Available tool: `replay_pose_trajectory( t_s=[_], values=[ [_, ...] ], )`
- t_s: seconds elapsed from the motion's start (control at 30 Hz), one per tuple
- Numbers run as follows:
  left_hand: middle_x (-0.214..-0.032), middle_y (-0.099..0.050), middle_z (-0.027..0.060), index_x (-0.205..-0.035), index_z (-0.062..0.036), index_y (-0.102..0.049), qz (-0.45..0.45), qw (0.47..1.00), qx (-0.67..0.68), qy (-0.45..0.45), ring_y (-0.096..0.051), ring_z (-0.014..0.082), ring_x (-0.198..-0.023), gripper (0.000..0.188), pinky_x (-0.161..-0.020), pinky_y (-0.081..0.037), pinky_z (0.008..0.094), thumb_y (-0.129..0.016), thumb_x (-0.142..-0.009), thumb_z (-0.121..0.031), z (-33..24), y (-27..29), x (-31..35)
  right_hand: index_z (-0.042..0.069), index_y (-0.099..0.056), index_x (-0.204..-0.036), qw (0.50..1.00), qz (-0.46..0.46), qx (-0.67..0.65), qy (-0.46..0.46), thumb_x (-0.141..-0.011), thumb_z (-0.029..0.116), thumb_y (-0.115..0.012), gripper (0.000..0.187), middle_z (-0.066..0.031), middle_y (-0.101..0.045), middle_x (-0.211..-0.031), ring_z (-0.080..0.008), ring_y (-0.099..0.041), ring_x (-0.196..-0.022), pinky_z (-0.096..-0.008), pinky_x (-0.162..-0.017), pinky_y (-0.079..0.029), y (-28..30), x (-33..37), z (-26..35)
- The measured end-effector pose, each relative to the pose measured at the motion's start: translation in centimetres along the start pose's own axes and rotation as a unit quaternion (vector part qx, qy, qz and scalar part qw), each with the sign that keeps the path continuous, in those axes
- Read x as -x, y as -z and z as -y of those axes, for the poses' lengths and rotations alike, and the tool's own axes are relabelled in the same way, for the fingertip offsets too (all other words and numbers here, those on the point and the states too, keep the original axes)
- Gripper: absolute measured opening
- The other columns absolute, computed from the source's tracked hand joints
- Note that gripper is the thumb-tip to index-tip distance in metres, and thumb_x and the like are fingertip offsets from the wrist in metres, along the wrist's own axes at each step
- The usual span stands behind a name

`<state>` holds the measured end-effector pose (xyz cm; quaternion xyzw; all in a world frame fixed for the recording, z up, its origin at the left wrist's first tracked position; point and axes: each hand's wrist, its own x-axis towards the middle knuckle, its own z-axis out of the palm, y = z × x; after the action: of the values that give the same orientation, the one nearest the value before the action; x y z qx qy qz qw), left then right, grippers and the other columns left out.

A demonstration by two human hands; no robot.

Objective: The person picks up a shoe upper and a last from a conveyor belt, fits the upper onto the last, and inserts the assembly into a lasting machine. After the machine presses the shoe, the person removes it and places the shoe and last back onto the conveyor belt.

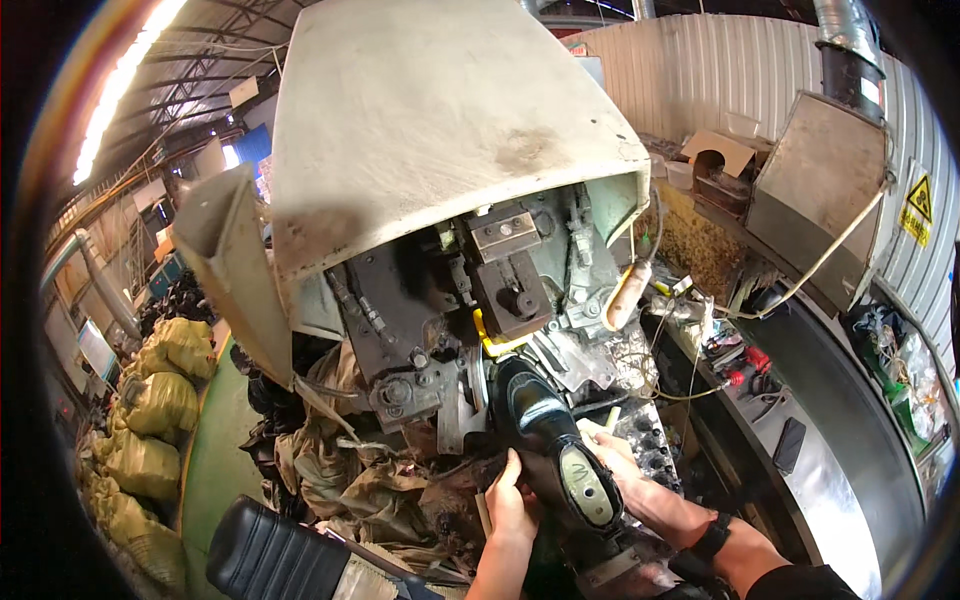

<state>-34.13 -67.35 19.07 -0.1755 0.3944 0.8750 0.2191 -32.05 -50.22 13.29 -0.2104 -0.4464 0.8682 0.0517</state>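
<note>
A black shoe (pixel 535 405) points its glossy toe away from me, toward the machine's working head. In its opening sits a pale shoe last (pixel 588 485) with a round hole in the top. My right hand (pixel 618 462) grips the shoe's right side near the heel. On the left side, my left hand (pixel 511 505) is closed at the shoe's dark edge, thumb raised; its other fingers are mostly hidden. Just beyond the toe are a yellow bracket (pixel 497 342) and the dark metal block (pixel 512 290) of the machine.
A large cream hood (pixel 440 120) overhangs the machine. Crumpled brown cloth (pixel 375 500) hangs at the left, near a black padded seat (pixel 265 550). At right, a phone (pixel 789 445) lies on a metal ledge beside a dark conveyor belt (pixel 850 420). Yellow sacks (pixel 160 405) stand far left.
</note>
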Motion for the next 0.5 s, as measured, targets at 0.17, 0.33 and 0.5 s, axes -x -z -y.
replay_pose_trajectory(
  t_s=[0.17,0.33,0.5],
  values=[
    [-0.103,-0.068,0.0080,-0.114,-0.0050,-0.066,-0.037,0.999,0.014,0.016,-0.065,0.0243,-0.088,0.036,-0.082,-0.052,0.0379,-0.062,-0.097,-0.037,-0.1,0.9,-2.5,0.005,-0.059,-0.121,0.999,-0.029,0.033,-0.029,-0.098,0.021,-0.063,0.028,-0.0034,-0.066,-0.094,-0.0117,-0.063,-0.076,-0.0284,-0.066,-0.055,-2.4,-0.3,1.6],
    [-0.116,-0.065,0.0110,-0.122,-0.0021,-0.061,-0.065,0.998,0.017,-0.023,-0.062,0.0279,-0.104,0.042,-0.093,-0.048,0.0410,-0.054,-0.101,-0.037,1.5,0.7,-3.1,0.003,-0.059,-0.120,0.999,0.000,-0.015,-0.038,-0.099,0.017,-0.062,0.026,-0.0034,-0.067,-0.095,-0.0122,-0.064,-0.076,-0.0283,-0.065,-0.055,-1.5,-1.2,1.1],
    [-0.109,-0.068,0.0097,-0.117,0.0034,-0.064,-0.118,0.987,0.080,-0.074,-0.061,0.0214,-0.090,0.039,-0.084,-0.050,0.0352,-0.052,-0.103,-0.032,4.0,0.5,-5.5,0.002,-0.059,-0.123,0.999,0.003,-0.018,-0.050,-0.096,0.012,-0.066,0.031,-0.0054,-0.070,-0.098,-0.0122,-0.066,-0.078,-0.0275,-0.067,-0.055,-0.3,-3.3,-0.5]
  ],
)
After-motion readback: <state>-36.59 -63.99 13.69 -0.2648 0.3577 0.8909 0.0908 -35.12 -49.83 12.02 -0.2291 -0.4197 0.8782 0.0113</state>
